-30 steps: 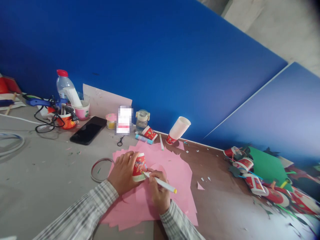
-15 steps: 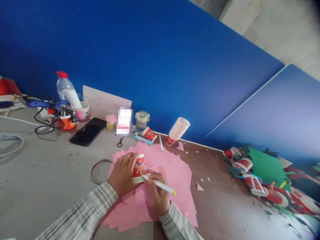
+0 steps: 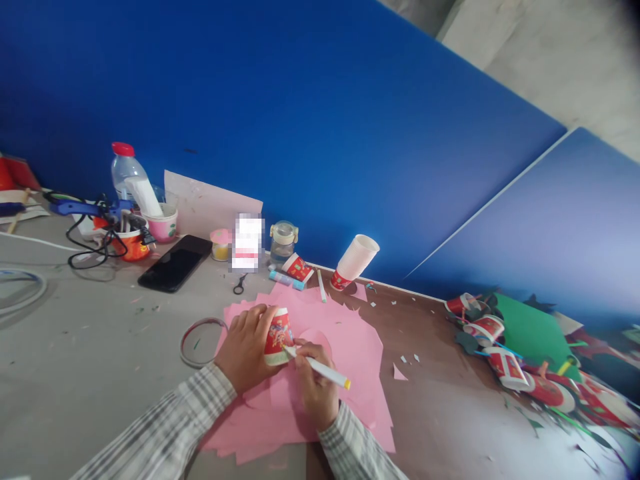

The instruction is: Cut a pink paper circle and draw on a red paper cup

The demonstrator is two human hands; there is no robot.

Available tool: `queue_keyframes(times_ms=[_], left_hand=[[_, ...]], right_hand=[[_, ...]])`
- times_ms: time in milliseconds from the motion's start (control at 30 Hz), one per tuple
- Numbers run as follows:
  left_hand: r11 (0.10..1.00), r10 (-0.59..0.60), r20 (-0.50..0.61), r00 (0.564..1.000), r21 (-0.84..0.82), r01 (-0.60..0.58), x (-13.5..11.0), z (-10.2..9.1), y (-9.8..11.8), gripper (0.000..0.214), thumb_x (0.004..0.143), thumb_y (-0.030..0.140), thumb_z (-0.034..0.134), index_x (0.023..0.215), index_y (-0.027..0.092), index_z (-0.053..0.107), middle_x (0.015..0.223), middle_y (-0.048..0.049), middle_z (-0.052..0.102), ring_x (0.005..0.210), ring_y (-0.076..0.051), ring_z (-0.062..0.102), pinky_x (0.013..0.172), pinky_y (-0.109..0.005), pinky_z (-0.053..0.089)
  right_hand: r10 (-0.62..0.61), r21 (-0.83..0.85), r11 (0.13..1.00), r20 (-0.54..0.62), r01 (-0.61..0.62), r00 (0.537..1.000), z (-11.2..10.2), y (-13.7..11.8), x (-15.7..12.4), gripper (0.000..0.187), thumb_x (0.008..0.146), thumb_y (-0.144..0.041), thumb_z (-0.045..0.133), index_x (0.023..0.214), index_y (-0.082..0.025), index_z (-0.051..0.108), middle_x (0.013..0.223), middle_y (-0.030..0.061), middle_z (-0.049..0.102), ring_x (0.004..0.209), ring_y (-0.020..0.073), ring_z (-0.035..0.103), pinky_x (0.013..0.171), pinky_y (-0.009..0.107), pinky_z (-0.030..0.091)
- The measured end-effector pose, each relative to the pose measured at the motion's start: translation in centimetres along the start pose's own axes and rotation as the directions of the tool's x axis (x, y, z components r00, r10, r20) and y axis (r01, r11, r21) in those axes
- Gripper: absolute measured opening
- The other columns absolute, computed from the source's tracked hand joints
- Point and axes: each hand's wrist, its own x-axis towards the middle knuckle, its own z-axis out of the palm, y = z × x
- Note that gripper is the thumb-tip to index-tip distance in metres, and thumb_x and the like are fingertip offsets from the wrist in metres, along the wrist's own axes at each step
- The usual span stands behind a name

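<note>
My left hand (image 3: 247, 347) is wrapped round a red patterned paper cup (image 3: 279, 335), which lies tilted over the pink paper sheets (image 3: 355, 353). Between the fingers of my right hand (image 3: 316, 383) is a white marker pen (image 3: 327, 372) with a yellow end. Its tip touches, or nearly touches, the cup's printed side close to the pale rim. A round cut piece of pink paper (image 3: 319, 341) lies partly under my right hand. Left of the sheets a ring-shaped roll (image 3: 186, 343) rests on the grey table.
Behind the sheets are a glue stick (image 3: 287, 279), another marker (image 3: 321, 285), a small red cup (image 3: 299, 268), a glass jar (image 3: 283, 241) and stacked cups (image 3: 355, 262). A phone (image 3: 175, 263) lies left. Several red cups (image 3: 507, 368) and green paper (image 3: 533, 330) crowd the right.
Hardly anything differs. Both hands keep their hold on the cup and the marker, and the whole view has shifted very slightly.
</note>
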Motion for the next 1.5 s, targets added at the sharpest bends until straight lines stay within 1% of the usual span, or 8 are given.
queue_keyframes(times_ms=[367,533,633,733,933,1067,1233,1500], left_hand=[[1.000,-0.008,-0.001,1.000,-0.010,0.008,0.09,0.04,-0.10,0.081,0.048,0.062,0.061,0.116,0.025,0.037,0.105,-0.0077,0.052,0.090,-0.028,0.050,0.075,-0.042,0.042],[1.000,-0.014,-0.010,1.000,-0.015,0.014,0.06,0.10,-0.09,0.085,0.047,0.064,0.062,0.117,0.023,0.036,0.106,-0.0080,0.050,0.092,-0.028,0.049,0.076,-0.041,0.043],[1.000,-0.011,-0.019,1.000,-0.011,0.011,0.04,0.11,-0.05,0.084,0.047,0.063,0.062,0.117,0.024,0.036,0.106,-0.0081,0.051,0.092,-0.028,0.050,0.076,-0.041,0.043],[1.000,-0.006,-0.018,1.000,-0.006,0.006,0.04,0.09,-0.05,0.082,0.048,0.062,0.061,0.117,0.024,0.036,0.105,-0.0078,0.051,0.091,-0.028,0.050,0.076,-0.041,0.043],[1.000,-0.007,-0.004,1.000,0.002,0.007,0.07,0.05,-0.08,0.084,0.048,0.066,0.060,0.117,0.023,0.036,0.107,-0.0086,0.050,0.091,-0.028,0.050,0.077,-0.041,0.043],[1.000,-0.002,-0.001,1.000,0.004,0.002,0.07,0.02,-0.05,0.084,0.048,0.067,0.058,0.116,0.023,0.037,0.105,-0.0081,0.051,0.090,-0.028,0.050,0.076,-0.041,0.043],[1.000,-0.005,-0.001,1.000,0.013,0.005,0.05,-0.02,-0.01,0.084,0.048,0.068,0.057,0.116,0.023,0.037,0.104,-0.0077,0.051,0.090,-0.027,0.050,0.076,-0.041,0.043],[1.000,0.010,-0.017,1.000,0.010,-0.010,0.01,0.04,-0.08,0.083,0.051,0.066,0.057,0.118,0.023,0.036,0.105,-0.0079,0.051,0.091,-0.027,0.049,0.077,-0.041,0.042]], right_hand=[[0.021,0.032,0.999,0.012,-0.022,1.000,-0.14,0.05,0.00,0.013,0.076,-0.014,0.053,0.073,-0.023,0.061,0.069,0.0017,0.067,0.083,0.0283,0.067,0.069,0.035,0.052],[0.072,0.038,0.997,-0.025,-0.071,0.997,-0.13,0.24,-0.02,0.011,0.076,-0.016,0.053,0.074,-0.022,0.062,0.074,0.0038,0.069,0.081,0.0281,0.068,0.066,0.034,0.052],[0.072,0.028,0.997,-0.026,-0.071,0.997,-0.10,0.29,-0.03,0.010,0.075,-0.017,0.055,0.074,-0.022,0.063,0.078,0.0048,0.071,0.080,0.0275,0.068,0.067,0.034,0.052],[0.064,0.025,0.998,-0.011,-0.064,0.998,-0.12,0.27,-0.01,0.011,0.076,-0.017,0.054,0.072,-0.023,0.062,0.075,0.0039,0.070,0.081,0.0278,0.068,0.067,0.034,0.052],[0.050,0.010,0.999,-0.030,-0.050,0.998,-0.07,0.14,0.03,0.010,0.076,-0.018,0.054,0.074,-0.022,0.063,0.077,0.0047,0.070,0.079,0.0275,0.068,0.065,0.034,0.053],[0.035,0.015,0.999,-0.013,-0.035,0.999,-0.09,0.12,-0.03,0.011,0.077,-0.018,0.053,0.072,-0.022,0.062,0.070,0.0028,0.068,0.080,0.0279,0.068,0.067,0.034,0.053],[0.046,-0.006,0.999,-0.038,-0.046,0.998,-0.08,-0.01,0.00,0.011,0.077,-0.018,0.052,0.073,-0.023,0.062,0.072,0.0029,0.069,0.079,0.0274,0.068,0.066,0.033,0.053],[0.054,0.016,0.998,-0.028,-0.053,0.998,-0.12,0.12,-0.05,0.012,0.077,-0.018,0.052,0.072,-0.023,0.061,0.067,0.0011,0.064,0.080,0.0277,0.068,0.066,0.034,0.054]])
